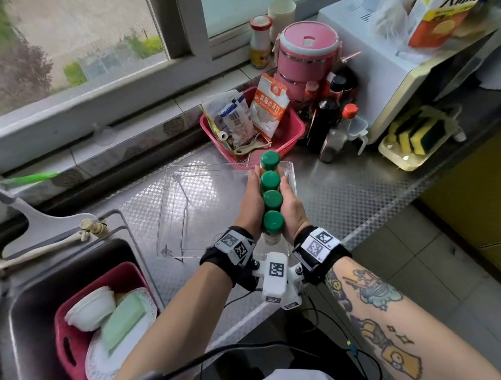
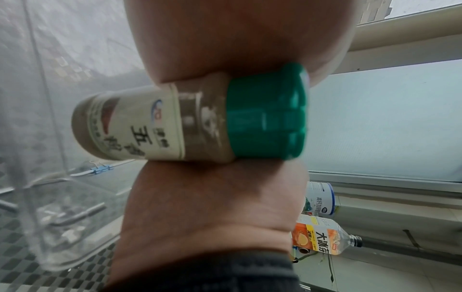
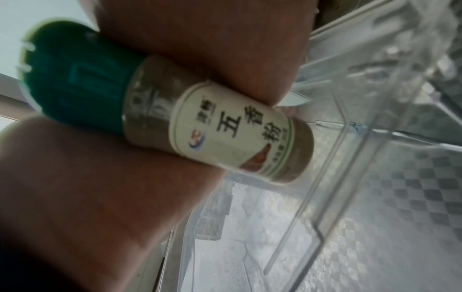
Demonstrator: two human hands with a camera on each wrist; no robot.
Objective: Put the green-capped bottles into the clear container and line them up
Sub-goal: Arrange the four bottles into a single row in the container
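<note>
Several small spice bottles with green caps [image 1: 272, 200] form one row, squeezed between my two palms. My left hand [image 1: 251, 198] presses the row's left side and my right hand [image 1: 293, 204] its right side, with the fingers straight along it. The row hangs over the right part of the clear container [image 1: 168, 219], which lies on the patterned steel counter. Both wrist views show the nearest bottle [image 2: 175, 126] [image 3: 225, 136], white-labelled and held between the two hands, with the container wall [image 3: 350, 158] beyond it. I cannot tell whether the bottles touch the container floor.
A pink basket [image 1: 294, 127] of packets stands just behind the container. Dark sauce bottles [image 1: 324, 122] and a pink lunch pot [image 1: 308, 52] are at the back right. A tray of sponges [image 1: 417, 139] sits right. The sink at left holds a red basin [image 1: 64, 345] with dishes.
</note>
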